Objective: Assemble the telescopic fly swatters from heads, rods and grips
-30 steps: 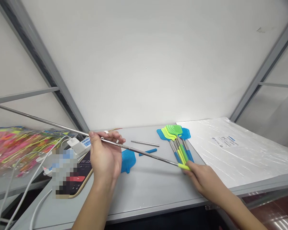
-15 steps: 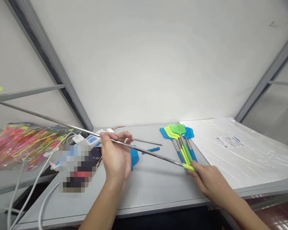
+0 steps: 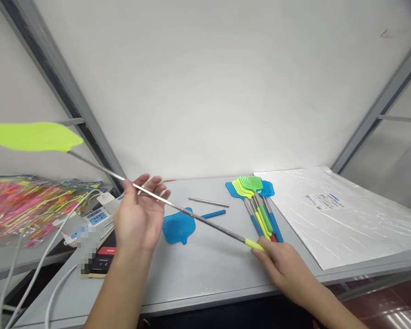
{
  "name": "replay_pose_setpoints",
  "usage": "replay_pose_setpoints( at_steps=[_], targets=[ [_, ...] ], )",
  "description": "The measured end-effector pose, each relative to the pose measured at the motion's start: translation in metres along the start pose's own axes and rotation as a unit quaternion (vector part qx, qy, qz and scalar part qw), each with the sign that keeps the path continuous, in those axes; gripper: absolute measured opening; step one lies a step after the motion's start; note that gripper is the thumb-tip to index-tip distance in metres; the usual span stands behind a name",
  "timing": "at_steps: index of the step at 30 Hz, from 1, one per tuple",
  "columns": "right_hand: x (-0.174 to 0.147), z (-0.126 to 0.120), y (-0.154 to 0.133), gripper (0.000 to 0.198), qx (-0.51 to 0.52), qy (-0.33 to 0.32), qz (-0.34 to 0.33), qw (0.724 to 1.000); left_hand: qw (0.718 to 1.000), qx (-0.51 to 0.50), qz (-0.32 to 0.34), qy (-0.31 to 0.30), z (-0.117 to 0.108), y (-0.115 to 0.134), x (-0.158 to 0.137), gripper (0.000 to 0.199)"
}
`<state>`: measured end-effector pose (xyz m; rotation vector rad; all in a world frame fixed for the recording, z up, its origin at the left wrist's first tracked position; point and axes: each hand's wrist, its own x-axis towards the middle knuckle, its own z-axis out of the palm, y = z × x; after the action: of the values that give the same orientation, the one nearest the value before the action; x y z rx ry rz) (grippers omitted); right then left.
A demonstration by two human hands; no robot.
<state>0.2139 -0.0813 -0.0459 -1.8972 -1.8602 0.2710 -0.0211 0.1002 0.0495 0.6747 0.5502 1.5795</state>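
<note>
My right hand point(image 3: 282, 262) is closed round the lime-green grip of a fly swatter point(image 3: 205, 220). Its telescopic metal rod is drawn out long and slants up to the left, ending in a lime-green head seen nearly edge-on. My left hand point(image 3: 140, 212) is open, palm up with fingers apart, and the rod crosses it by the thumb. Below the rod, a loose blue swatter head point(image 3: 178, 226) lies on the table. Behind are a loose metal rod point(image 3: 208, 202) and a blue handle point(image 3: 214, 214). Several swatters point(image 3: 260, 205) in blue, yellow and green lie piled past my right hand.
A white wrapped board point(image 3: 308, 219) with a label covers the table's right side. To the left are a power strip point(image 3: 97, 217), white cables point(image 3: 43, 256), a partly blurred dark phone-like item point(image 3: 104, 262) and bagged colourful goods point(image 3: 37, 205). Metal shelf posts point(image 3: 63, 82) flank the wall.
The swatter's lime head has come into view at left. Both hands have shifted left, and my left hand's fingers have spread wider. The loose blue head is now mostly uncovered.
</note>
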Motion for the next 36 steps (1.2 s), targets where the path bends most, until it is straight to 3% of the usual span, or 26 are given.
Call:
replay_pose_setpoints(
  at_steps=[3, 7, 11, 13, 15, 19, 23, 26, 29, 32, 36],
  targets=[
    [-0.001, 0.004, -0.004, 0.035, -0.013, -0.031, -0.006, 0.999, 0.999, 0.006, 0.031, 0.017, -0.007, 0.005, 0.011, 0.036],
    [-0.002, 0.011, -0.010, 0.039, -0.012, -0.039, 0.023, 0.999, 0.996, 0.059, 0.042, -0.052, 0.004, -0.031, -0.019, 0.032],
    [-0.003, 0.015, -0.015, 0.042, 0.025, -0.043, 0.040, 0.998, 0.978, 0.111, -0.079, -0.160, 0.019, -0.068, -0.058, 0.036],
    [-0.003, 0.013, -0.015, 0.042, 0.042, -0.034, 0.045, 0.998, 0.961, 0.142, -0.116, -0.209, 0.020, -0.066, -0.059, 0.035],
    [-0.003, 0.010, -0.012, 0.041, 0.050, -0.022, 0.050, 0.997, 0.955, 0.142, -0.129, -0.224, 0.016, -0.049, -0.046, 0.031],
    [-0.003, 0.006, -0.009, 0.041, 0.043, -0.032, 0.031, 0.998, 0.997, 0.016, -0.037, -0.060, -0.002, 0.005, -0.003, 0.040],
    [-0.004, 0.012, -0.010, 0.039, 0.005, -0.050, 0.008, 0.999, 1.000, 0.004, -0.003, 0.023, -0.017, 0.030, 0.023, 0.046],
    [-0.004, 0.016, -0.011, 0.039, -0.013, -0.049, 0.016, 0.999, 0.998, 0.047, 0.025, 0.031, -0.018, 0.015, 0.022, 0.041],
    [-0.003, 0.018, -0.013, 0.041, 0.010, -0.046, 0.040, 0.998, 0.993, 0.116, 0.030, 0.010, -0.007, -0.022, 0.001, 0.036],
    [-0.004, 0.017, -0.015, 0.042, 0.041, -0.046, 0.063, 0.996, 0.977, 0.174, -0.058, -0.109, 0.006, -0.058, -0.028, 0.038],
    [-0.005, 0.011, -0.012, 0.043, 0.088, -0.048, 0.079, 0.992, 0.963, 0.209, -0.062, -0.156, 0.011, -0.070, -0.043, 0.041]
  ],
)
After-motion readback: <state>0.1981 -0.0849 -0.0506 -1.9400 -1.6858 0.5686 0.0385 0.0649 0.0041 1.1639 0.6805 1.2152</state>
